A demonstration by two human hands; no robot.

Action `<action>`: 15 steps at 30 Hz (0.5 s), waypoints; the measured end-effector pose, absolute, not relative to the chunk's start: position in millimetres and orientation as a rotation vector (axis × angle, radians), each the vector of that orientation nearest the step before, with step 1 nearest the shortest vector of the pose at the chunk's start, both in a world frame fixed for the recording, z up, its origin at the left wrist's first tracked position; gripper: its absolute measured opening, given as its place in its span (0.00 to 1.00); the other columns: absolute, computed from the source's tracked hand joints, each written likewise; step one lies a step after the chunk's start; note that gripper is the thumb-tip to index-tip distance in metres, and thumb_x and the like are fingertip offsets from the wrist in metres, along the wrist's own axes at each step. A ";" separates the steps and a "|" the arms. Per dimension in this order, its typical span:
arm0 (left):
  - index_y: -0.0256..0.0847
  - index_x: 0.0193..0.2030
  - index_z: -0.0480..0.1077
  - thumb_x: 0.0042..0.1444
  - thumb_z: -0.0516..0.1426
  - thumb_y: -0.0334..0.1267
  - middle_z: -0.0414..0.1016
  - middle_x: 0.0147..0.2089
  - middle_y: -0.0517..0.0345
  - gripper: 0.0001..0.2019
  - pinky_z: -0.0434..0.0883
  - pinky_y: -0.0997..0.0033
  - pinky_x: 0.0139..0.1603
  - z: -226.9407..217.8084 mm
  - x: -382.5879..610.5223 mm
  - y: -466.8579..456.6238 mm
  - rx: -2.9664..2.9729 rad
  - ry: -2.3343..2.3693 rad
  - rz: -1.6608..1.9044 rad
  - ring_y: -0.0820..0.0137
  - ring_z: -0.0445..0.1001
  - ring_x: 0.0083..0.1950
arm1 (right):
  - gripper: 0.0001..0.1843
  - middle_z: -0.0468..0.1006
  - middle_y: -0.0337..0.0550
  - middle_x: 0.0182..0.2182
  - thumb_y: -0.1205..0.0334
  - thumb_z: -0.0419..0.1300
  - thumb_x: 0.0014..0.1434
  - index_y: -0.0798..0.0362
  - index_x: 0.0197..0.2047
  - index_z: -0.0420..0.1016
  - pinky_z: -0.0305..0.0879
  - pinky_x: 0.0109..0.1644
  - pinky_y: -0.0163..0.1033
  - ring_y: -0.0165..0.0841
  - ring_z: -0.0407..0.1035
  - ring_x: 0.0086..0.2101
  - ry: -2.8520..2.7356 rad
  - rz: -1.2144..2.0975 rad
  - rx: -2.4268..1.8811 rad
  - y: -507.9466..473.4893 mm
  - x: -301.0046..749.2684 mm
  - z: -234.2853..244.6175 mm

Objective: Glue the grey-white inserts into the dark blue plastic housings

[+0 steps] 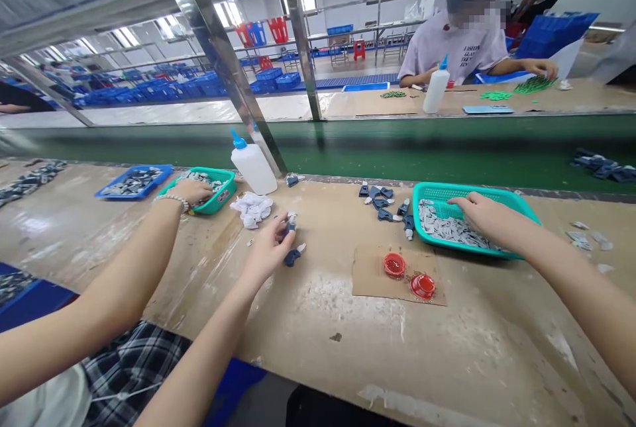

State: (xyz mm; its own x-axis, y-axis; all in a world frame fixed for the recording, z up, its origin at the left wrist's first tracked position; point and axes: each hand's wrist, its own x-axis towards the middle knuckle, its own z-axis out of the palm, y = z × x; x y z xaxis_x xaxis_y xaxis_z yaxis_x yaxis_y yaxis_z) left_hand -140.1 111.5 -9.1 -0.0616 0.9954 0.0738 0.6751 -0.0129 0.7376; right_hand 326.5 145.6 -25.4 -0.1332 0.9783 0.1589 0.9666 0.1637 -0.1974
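Note:
My left hand is out over the middle of the bench, its fingertips pinched on a small dark blue part. A second blue part lies on the bench just below it. My right hand rests inside the teal basket at the right, fingers stretched flat over a heap of small grey pieces. Between the hands, by the basket's left rim, lie several more blue parts.
A neighbour's braceleted hand reaches into a second teal basket at the left. Nearby are a white glue bottle, a crumpled white rag, a blue tray, and two red caps on cardboard. Beyond is a green conveyor with another worker.

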 end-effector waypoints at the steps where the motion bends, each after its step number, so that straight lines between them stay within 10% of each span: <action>1: 0.35 0.63 0.63 0.53 0.57 0.41 0.76 0.53 0.39 0.30 0.68 0.46 0.54 -7.8 -142.0 117.2 1.792 1.822 0.853 0.50 0.74 0.53 | 0.16 0.75 0.51 0.33 0.72 0.52 0.59 0.53 0.45 0.77 0.57 0.29 0.38 0.37 0.70 0.28 -2.219 0.093 -1.857 136.8 327.2 -23.7; 8: 0.37 0.56 0.69 0.56 0.53 0.36 0.73 0.57 0.44 0.20 0.64 0.54 0.60 3.7 -98.4 185.3 2.205 1.703 0.751 0.55 0.69 0.58 | 0.16 0.72 0.45 0.33 0.55 0.43 0.67 0.47 0.45 0.70 0.66 0.33 0.40 0.35 0.68 0.29 -1.692 0.652 -1.790 53.8 319.2 -7.7; 15: 0.38 0.51 0.72 0.54 0.59 0.46 0.78 0.45 0.46 0.21 0.70 0.60 0.48 -18.0 -7.6 249.0 2.318 1.447 0.590 0.57 0.75 0.46 | 0.16 0.75 0.44 0.33 0.48 0.59 0.59 0.50 0.43 0.73 0.68 0.32 0.38 0.34 0.69 0.30 -1.155 1.152 -1.467 3.0 300.9 -10.7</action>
